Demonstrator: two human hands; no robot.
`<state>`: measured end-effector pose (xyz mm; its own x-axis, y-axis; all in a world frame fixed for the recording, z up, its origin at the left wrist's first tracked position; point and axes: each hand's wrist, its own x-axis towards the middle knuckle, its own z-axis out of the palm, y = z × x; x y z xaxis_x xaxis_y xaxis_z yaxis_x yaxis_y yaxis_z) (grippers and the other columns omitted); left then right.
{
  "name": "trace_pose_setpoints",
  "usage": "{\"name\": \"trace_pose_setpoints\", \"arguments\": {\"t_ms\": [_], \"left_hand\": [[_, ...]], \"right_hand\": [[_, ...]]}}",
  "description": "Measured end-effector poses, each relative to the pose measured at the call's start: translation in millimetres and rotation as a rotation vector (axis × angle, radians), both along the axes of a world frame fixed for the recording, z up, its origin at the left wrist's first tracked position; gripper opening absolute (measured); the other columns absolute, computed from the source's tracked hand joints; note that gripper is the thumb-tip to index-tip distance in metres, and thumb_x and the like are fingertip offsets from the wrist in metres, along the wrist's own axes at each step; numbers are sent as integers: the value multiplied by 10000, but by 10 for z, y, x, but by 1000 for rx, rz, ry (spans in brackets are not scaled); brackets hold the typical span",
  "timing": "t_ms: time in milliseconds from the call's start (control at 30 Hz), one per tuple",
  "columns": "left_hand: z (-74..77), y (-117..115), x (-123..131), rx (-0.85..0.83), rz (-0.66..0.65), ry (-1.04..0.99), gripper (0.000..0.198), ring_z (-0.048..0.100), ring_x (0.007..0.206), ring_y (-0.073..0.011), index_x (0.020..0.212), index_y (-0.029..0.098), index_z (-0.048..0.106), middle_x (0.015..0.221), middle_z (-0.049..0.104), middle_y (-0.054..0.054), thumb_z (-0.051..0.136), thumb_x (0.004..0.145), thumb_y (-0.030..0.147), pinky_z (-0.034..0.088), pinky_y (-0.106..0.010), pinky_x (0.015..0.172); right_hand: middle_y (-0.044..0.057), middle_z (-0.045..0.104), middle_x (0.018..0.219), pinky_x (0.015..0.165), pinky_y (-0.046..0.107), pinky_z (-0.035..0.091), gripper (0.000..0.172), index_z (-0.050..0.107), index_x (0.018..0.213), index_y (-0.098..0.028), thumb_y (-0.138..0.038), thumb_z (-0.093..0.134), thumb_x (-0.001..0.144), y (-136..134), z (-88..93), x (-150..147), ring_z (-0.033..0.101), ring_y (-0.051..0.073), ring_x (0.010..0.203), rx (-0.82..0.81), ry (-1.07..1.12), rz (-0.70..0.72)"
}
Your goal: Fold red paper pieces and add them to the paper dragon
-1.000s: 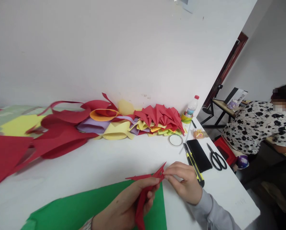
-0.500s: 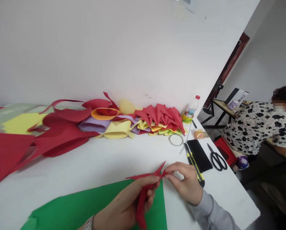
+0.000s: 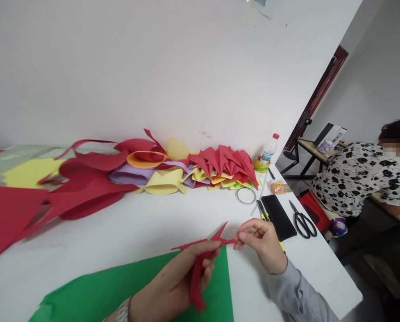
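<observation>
A folded red paper piece (image 3: 197,278) with several pointed arms is in my left hand (image 3: 176,279), closed round its middle, thumb on top. One point sticks up, another reaches left, and a strip with a notched end hangs below the fingers. My right hand (image 3: 262,243) pinches the tip of the arm pointing right between thumb and fingers. Below both hands lies a green paper sheet (image 3: 119,286) on the white table (image 3: 146,228).
Red, yellow and purple paper shapes (image 3: 92,188) and stacked red folded pieces (image 3: 223,161) line the wall. To the right are a tape roll (image 3: 246,195), a black phone-like slab (image 3: 279,218), scissors (image 3: 303,223), partly covered cutters (image 3: 263,211) and a bottle (image 3: 270,150). A person (image 3: 360,179) sits beyond.
My right hand has shifted slightly right and up, drawing the pinched red arm out longer. My left hand has moved a little left with the paper, and the notched lower end now shows.
</observation>
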<state>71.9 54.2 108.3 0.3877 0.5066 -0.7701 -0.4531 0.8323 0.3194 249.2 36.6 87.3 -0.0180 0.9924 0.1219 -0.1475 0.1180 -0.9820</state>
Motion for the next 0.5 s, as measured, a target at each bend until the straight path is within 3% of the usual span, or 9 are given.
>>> {"name": "trace_pose_setpoints", "arguments": {"t_ms": [367, 500], "left_hand": [[-14, 14, 6, 21, -2, 14, 135, 458, 303, -22, 709, 102, 604, 539, 602, 13, 599, 840, 70, 436, -107, 307], [-31, 18, 17, 3, 0, 32, 171, 454, 290, -22, 675, 111, 599, 517, 584, 23, 598, 842, 75, 428, -102, 302]], "right_hand": [[22, 693, 570, 459, 210, 496, 309, 669, 704, -125, -372, 838, 627, 1, -16, -1, 638, 123, 455, -186, 9, 140], [22, 692, 590, 479, 224, 500, 284, 667, 704, -140, -368, 822, 638, -6, -43, -6, 641, 129, 481, -172, -52, 160]]}}
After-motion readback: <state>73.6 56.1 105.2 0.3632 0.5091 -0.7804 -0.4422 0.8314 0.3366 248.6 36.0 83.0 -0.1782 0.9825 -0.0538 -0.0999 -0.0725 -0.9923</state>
